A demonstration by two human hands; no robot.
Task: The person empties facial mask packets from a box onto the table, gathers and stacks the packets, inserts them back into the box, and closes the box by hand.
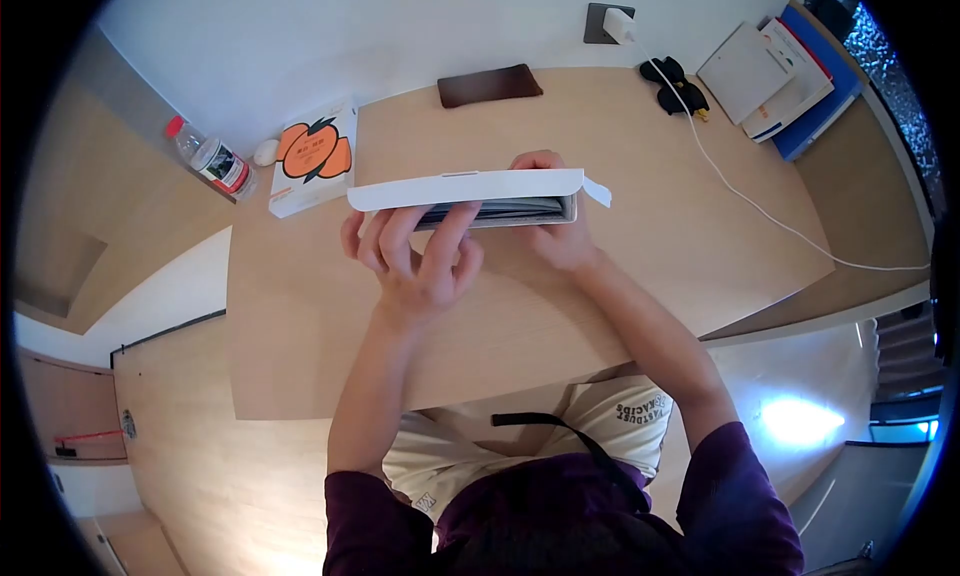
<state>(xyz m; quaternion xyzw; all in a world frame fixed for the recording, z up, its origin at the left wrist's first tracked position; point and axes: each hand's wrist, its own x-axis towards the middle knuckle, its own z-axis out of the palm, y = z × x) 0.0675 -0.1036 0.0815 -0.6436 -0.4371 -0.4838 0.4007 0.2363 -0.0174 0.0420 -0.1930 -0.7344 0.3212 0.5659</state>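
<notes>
A flat white cardboard box [468, 188] is held above the desk, its long narrow side facing me and its lid flap raised. Dark, thin flat contents [520, 210] show in the opening; I cannot make out what they are. My right hand [558, 238] grips the box at its right end, thumb in front and fingers behind. At the left end, my left hand [420, 261] is bent around the box, with fingertips reaching into the opening under the flap. A small side tab [597, 193] sticks out at the right.
On the wooden desk [330, 326] stand a bottle [215, 164] and a white box with orange fruit art [313, 159]. Behind lie a brown case [490, 86] and black sunglasses [675, 84]. A charger cable [730, 181] crosses the right side near books [790, 81].
</notes>
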